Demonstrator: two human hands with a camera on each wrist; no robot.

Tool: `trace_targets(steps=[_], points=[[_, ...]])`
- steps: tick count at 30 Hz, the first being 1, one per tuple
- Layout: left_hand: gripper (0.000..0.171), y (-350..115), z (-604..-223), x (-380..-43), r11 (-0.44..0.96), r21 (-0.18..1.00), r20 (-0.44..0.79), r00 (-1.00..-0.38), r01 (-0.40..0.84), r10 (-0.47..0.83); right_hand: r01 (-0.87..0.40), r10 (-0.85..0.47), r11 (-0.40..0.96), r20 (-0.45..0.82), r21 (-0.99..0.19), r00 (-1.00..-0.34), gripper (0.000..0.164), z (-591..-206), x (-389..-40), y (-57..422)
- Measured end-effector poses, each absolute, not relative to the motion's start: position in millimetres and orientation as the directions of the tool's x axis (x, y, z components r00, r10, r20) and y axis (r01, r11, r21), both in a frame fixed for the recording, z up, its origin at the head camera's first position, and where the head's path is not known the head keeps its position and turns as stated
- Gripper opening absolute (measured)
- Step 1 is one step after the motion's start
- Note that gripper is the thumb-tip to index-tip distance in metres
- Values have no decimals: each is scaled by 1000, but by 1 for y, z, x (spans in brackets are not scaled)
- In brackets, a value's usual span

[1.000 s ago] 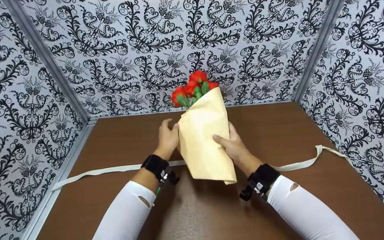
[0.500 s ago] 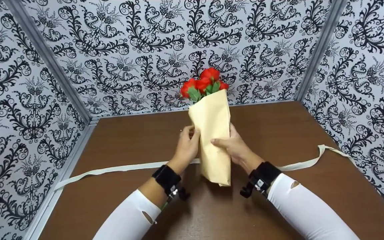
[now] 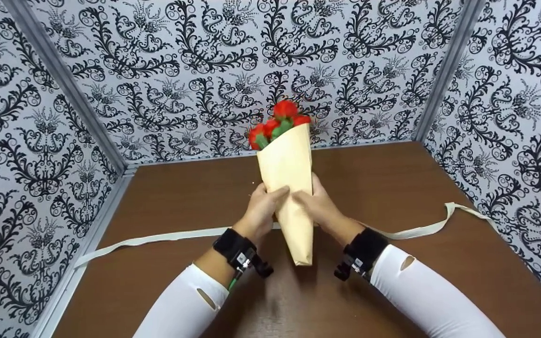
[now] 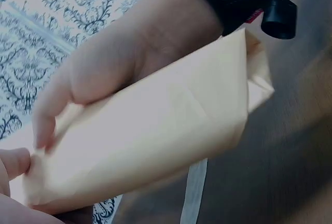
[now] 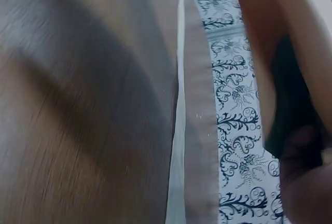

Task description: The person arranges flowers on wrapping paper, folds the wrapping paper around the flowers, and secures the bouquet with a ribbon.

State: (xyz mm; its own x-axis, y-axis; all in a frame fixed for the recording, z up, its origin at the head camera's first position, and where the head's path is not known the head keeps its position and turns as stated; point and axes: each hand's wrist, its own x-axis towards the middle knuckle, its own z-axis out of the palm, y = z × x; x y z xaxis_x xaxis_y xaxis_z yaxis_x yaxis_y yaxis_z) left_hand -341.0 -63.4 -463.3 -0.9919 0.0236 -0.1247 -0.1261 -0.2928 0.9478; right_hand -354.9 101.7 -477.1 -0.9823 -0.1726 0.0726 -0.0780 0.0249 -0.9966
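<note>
Both hands hold a bouquet upright over the table, its red artificial-looking roses [image 3: 285, 110] and green leaves showing above a cone of cream wrapping paper [image 3: 289, 164]. My left hand [image 3: 262, 209] grips the cone's left side, its thumb lying across the front. On the opposite side, my right hand [image 3: 320, 202] grips the paper, its thumb close to the left one. The fingers behind the cone are largely hidden. In the left wrist view, the wrapping paper [image 4: 145, 136] narrows to a folded lower end, with the right hand [image 4: 104, 73] along its upper edge.
A pale ribbon [image 3: 172, 235] lies across the brown table [image 3: 181, 197], passing behind the bouquet; its right part [image 3: 423, 231] bends and reaches the right edge. Patterned walls [image 3: 223, 47] enclose the table at the back and both sides.
The loose, wide paper has been rolled into a tighter, narrower cone round the stems. My left hand has come in from the left and now grips the paper; the right hand keeps its hold.
</note>
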Motion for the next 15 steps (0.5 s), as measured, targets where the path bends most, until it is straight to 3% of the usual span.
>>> trace_targets(steps=[6,15], points=[[51,-66,-469,-342,-292,949,-119,-993,-116,8,-38,-196,103,17,-994,-980,75,-474,-358,107],[51,-70,-495,-349,-303,941,-142,-989,-150,47,149,-212,89,-165,-985,-963,91,-489,-364,119]])
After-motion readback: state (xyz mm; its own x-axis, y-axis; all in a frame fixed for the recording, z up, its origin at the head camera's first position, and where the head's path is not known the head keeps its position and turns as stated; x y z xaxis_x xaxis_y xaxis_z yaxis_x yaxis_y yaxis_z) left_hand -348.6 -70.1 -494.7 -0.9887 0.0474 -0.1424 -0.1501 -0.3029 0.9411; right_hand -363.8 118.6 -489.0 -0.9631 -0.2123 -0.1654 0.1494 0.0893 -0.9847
